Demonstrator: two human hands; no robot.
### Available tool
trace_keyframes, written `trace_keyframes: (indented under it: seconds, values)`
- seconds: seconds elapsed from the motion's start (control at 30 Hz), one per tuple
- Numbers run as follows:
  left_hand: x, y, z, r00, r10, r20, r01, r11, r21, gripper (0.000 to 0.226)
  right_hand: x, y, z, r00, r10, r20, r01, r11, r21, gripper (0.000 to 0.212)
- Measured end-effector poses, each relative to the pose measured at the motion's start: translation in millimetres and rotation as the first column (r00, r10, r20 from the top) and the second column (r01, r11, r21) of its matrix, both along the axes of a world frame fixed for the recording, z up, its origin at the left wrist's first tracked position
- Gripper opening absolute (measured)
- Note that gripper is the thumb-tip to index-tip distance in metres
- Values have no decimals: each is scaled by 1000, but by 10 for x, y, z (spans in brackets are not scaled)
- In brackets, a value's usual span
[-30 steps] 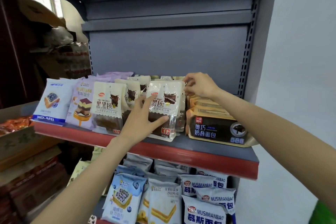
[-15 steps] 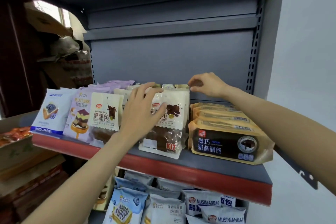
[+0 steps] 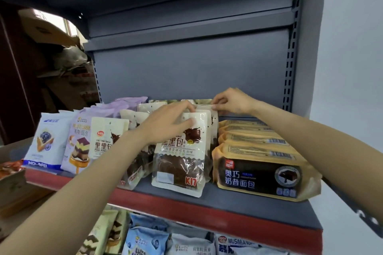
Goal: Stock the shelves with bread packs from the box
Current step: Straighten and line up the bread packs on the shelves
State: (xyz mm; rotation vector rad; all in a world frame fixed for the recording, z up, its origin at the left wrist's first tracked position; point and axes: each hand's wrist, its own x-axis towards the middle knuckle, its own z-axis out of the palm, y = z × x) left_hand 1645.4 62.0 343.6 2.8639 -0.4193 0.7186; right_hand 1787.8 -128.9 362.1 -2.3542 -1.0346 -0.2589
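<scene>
Left hand (image 3: 165, 123) up at the top edge of the front cream-and-clear plastic pack of dark chocolate bread (image 3: 179, 156), fingers curled over its upper rim, thumb flat on the face, gripping it

Pack upright on the grey metal shelf with the red front lip (image 3: 207, 211), right at the shelf's front, more packs of the same kind ranked behind it

Right hand (image 3: 232, 102) just beyond and to the right of the left one, thumb and fingertips pinching the top seal of a rear cream pack (image 3: 209, 109) in that same row; remaining fingers curled in

Directly below the right wrist, a stack of flat tan-and-black plastic bread packs (image 3: 261, 170) lying on the shelf, touching the upright row's right side

Under the left forearm, a second cream chocolate pack (image 3: 107, 136), partly hidden; further left of that hand, a lilac plastic pack with a layered cake picture (image 3: 79, 145), then a white-and-blue plastic pack with a blueberry picture (image 3: 46, 145) at the shelf's end

Below both arms, on the lower level, pale blue and white bread packs (image 3: 149, 240) standing close together
</scene>
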Motion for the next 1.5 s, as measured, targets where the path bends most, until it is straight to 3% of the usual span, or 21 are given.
trace_keyframes:
  seconds: [0.17, 0.3, 0.43, 0.7, 0.8, 0.93, 1.07, 1.13, 1.2, 1.27, 1.5]
  values:
    - [18, 12, -27, 997, 39, 65, -44, 996, 74, 52, 159, -11, 55, 997, -76, 32, 73, 994, 83, 18]
    - [41, 24, -75, 993, 58, 98, -67, 994, 92, 73, 343, 165, -20, 969, -209, 131, 218, 974, -57, 24]
    - [35, -2, -96, 994, 50, 99, -58, 995, 85, 60, 437, 372, -85, 957, -265, 120, 274, 960, -64, 29]
    - [-23, 5, -127, 989, 47, 138, -59, 995, 83, 41, 463, 242, -61, 921, -258, 293, 295, 951, -88, 15]
    - [-11, 4, -157, 989, 35, 144, -46, 997, 69, 44, 469, 196, -89, 930, -246, 274, 281, 955, -93, 17]
    - [-62, 20, -266, 981, 42, 192, -41, 999, -9, 65, 478, 132, -52, 960, -211, 186, 236, 963, -126, 31]
    - [-241, 49, -481, 956, 70, 285, -58, 997, -48, 82, 226, -30, 52, 986, -94, 136, 89, 995, 41, 28]
    - [-321, 68, -596, 955, 53, 293, -59, 998, 12, 98, 23, -71, 83, 997, -16, 77, 11, 998, 65, 25]
    - [-345, 88, -690, 957, 30, 289, -60, 993, 98, 104, -119, -60, 75, 999, 17, 29, -16, 1000, -18, 25]
    - [-320, 97, -749, 966, 5, 257, -39, 991, 129, 102, -129, -2, 29, 1000, -8, 26, 10, 997, -73, 20]
    - [-156, 99, -830, 976, -22, 215, -17, 983, 181, 90, -6, 199, -118, 980, -193, -42, 196, 976, 97, 14]
